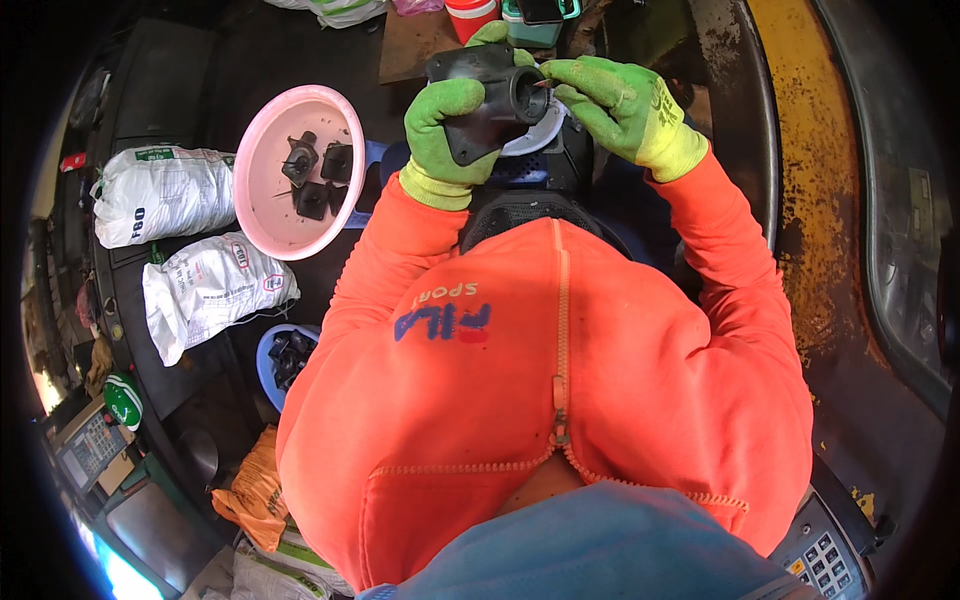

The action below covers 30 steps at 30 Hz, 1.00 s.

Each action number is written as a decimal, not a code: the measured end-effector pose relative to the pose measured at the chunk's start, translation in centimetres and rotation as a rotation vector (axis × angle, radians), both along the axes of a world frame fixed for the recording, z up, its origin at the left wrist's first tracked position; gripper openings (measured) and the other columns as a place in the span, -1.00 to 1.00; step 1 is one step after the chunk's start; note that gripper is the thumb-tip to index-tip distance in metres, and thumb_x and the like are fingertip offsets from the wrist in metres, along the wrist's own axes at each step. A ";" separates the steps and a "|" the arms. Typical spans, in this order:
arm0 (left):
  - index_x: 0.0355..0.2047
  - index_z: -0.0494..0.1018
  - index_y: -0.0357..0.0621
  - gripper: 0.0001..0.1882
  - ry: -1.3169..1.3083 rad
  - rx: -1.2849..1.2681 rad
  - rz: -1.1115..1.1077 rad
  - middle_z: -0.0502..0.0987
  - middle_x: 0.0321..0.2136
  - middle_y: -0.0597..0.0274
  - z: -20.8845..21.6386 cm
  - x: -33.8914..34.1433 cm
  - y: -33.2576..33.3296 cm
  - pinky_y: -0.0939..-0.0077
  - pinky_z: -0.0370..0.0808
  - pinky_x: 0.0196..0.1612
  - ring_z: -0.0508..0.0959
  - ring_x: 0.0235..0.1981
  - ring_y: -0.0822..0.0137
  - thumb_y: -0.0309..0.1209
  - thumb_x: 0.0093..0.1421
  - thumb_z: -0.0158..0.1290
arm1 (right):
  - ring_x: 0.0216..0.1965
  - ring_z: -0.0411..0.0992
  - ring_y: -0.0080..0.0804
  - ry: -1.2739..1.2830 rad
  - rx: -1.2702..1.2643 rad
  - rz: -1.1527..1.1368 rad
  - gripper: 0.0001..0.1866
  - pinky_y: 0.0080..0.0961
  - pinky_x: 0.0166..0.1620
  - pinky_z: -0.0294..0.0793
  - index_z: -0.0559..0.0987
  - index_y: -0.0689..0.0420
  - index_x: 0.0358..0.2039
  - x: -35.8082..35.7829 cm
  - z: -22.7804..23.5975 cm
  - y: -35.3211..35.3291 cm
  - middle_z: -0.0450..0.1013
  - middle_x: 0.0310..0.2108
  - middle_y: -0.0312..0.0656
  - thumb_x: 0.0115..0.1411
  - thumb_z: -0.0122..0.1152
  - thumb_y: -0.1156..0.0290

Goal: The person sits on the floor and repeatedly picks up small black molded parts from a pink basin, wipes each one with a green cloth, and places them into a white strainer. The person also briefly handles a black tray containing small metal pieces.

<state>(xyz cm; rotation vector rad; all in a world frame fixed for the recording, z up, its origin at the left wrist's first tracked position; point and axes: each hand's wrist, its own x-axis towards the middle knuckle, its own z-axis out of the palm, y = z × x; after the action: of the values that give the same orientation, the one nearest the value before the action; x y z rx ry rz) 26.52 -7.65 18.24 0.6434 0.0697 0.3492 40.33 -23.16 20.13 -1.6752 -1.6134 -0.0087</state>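
My left hand (446, 125), in a green and yellow glove, is closed around a black moulded part (492, 118). The part has a flat flange and a short round tube whose opening faces right. My right hand (625, 108), gloved alike, has its fingers pinched together at the rim of that opening. Something small and thin may be between those fingertips, but I cannot make it out. Below the part, a white round container (545, 136) is partly hidden. A pink basin (254, 190) to the left has several similar black pieces (313, 200) in it.
Two white sacks (165, 195) lie left of the basin, with a blue basin (266, 368) of black pieces below them. A red container (470, 18) and a teal box (533, 32) stand at the far side. A rusty yellow machine frame (815, 170) runs along the right.
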 end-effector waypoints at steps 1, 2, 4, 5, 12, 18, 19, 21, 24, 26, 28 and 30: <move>0.21 0.22 -0.33 -0.17 -0.015 0.002 0.001 0.43 -0.02 -0.12 0.3 0.0 0.0 0.14 0.47 0.09 0.49 -0.01 -0.03 -0.22 -0.11 0.06 | -0.28 0.56 -0.15 0.002 0.023 -0.005 -0.72 -0.37 -0.23 0.54 0.56 0.13 -0.03 -0.1 0.0 0.0 0.57 -0.28 -0.10 0.24 0.17 0.41; 0.21 0.22 -0.33 -0.15 -0.020 0.042 0.018 0.43 -0.02 -0.12 0.6 -0.1 0.0 0.15 0.47 0.09 0.49 -0.02 -0.03 -0.22 -0.13 0.07 | -0.30 0.56 -0.16 0.001 0.031 -0.008 -0.72 -0.36 -0.25 0.54 0.57 0.08 -0.02 -0.3 0.1 0.0 0.57 -0.30 -0.14 0.26 0.16 0.38; 0.21 0.22 -0.33 -0.13 -0.030 0.123 0.054 0.43 -0.02 -0.13 1.1 -0.1 0.2 0.17 0.46 0.09 0.49 -0.02 -0.01 -0.22 -0.17 0.08 | -0.31 0.55 -0.15 0.026 0.043 -0.008 -0.74 -0.35 -0.26 0.53 0.57 0.10 -0.05 -0.9 0.3 0.0 0.56 -0.30 -0.13 0.26 0.16 0.39; 0.21 0.22 -0.34 -0.12 -0.050 0.157 0.070 0.44 -0.03 -0.14 1.3 -0.2 0.2 0.18 0.46 0.10 0.49 -0.02 0.00 -0.21 -0.18 0.08 | -0.32 0.55 -0.14 0.036 0.042 -0.009 -0.75 -0.35 -0.27 0.53 0.57 0.11 -0.06 -1.2 0.4 0.0 0.56 -0.30 -0.12 0.26 0.16 0.39; 0.27 0.14 -0.23 -0.06 -0.229 0.160 0.091 0.38 0.05 0.00 2.6 -0.3 0.0 0.25 0.45 0.11 0.47 0.02 0.14 -0.35 -0.16 0.28 | -0.30 0.53 -0.24 0.227 -0.018 -0.032 -0.74 -0.41 -0.25 0.51 0.53 0.25 -0.06 -3.0 0.4 -0.4 0.55 -0.27 -0.11 0.28 0.12 0.44; 0.27 0.14 -0.18 -0.05 -0.332 0.260 0.148 0.35 0.07 0.01 2.5 -0.3 0.2 0.24 0.45 0.10 0.46 0.03 0.13 -0.37 -0.15 0.31 | -0.36 0.40 -0.66 0.347 0.021 -0.010 -0.70 -0.65 -0.29 0.43 0.47 0.29 0.04 -4.2 -0.1 -0.1 0.51 -0.35 -0.27 0.34 0.07 0.44; 0.27 0.14 -0.16 -0.06 -0.364 0.321 0.171 0.34 0.08 0.00 2.2 -0.1 0.4 0.23 0.45 0.10 0.46 0.02 0.13 -0.36 -0.14 0.31 | -0.37 0.38 -0.67 0.342 0.053 -0.018 -0.70 -0.65 -0.30 0.41 0.47 0.29 0.04 -4.4 0.0 0.0 0.50 -0.35 -0.28 0.34 0.06 0.45; 0.26 0.15 -0.13 -0.08 -0.440 0.458 0.238 0.33 0.08 -0.02 1.7 0.3 0.9 0.22 0.45 0.09 0.45 0.02 0.11 -0.34 -0.13 0.31 | -0.32 0.42 -0.51 0.387 0.060 -0.029 -0.72 -0.57 -0.25 0.43 0.48 0.29 0.01 -4.9 0.3 -0.1 0.50 -0.30 -0.20 0.32 0.07 0.45; 0.26 0.16 -0.09 -0.10 -0.527 0.594 0.318 0.31 0.09 -0.06 0.7 0.9 1.5 0.20 0.45 0.08 0.45 0.01 0.08 -0.30 -0.11 0.31 | -0.22 0.50 -0.19 0.543 -0.022 -0.040 -0.75 -0.40 -0.14 0.49 0.52 0.28 -0.07 -5.5 1.0 -0.5 0.52 -0.20 -0.03 0.29 0.08 0.45; 0.25 0.17 -0.06 -0.12 -0.572 0.646 0.350 0.29 0.10 -0.08 0.2 1.1 1.7 0.19 0.44 0.08 0.44 0.00 0.07 -0.28 -0.10 0.31 | -0.24 0.48 -0.25 0.646 -0.081 -0.055 -0.76 -0.44 -0.15 0.47 0.52 0.28 -0.08 -5.6 1.5 -0.7 0.51 -0.23 -0.06 0.30 0.06 0.45; 0.25 0.15 0.07 -0.10 -0.585 0.718 0.366 0.23 0.14 -0.05 -0.1 1.1 2.1 0.18 0.44 0.07 0.42 0.02 0.07 -0.28 -0.08 0.38 | -0.28 0.46 -0.32 0.757 -0.143 -0.062 -0.76 -0.47 -0.18 0.45 0.53 0.28 -0.09 -5.7 1.7 -0.8 0.50 -0.24 -0.09 0.32 0.04 0.43; 0.25 0.15 0.07 -0.10 -0.588 0.807 0.436 0.24 0.13 -0.07 -0.2 1.3 2.2 0.19 0.45 0.06 0.43 0.01 0.08 -0.24 -0.06 0.38 | -0.39 0.35 -0.49 0.844 -0.163 -0.037 -0.74 -0.57 -0.31 0.34 0.51 0.26 -0.08 -5.7 1.6 -0.7 0.43 -0.35 -0.21 0.35 0.01 0.37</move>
<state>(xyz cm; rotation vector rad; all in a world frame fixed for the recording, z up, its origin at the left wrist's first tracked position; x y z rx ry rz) 27.79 -5.41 18.00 1.2993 -0.5274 1.0005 34.64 -23.89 21.68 -1.5147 -0.9508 0.7295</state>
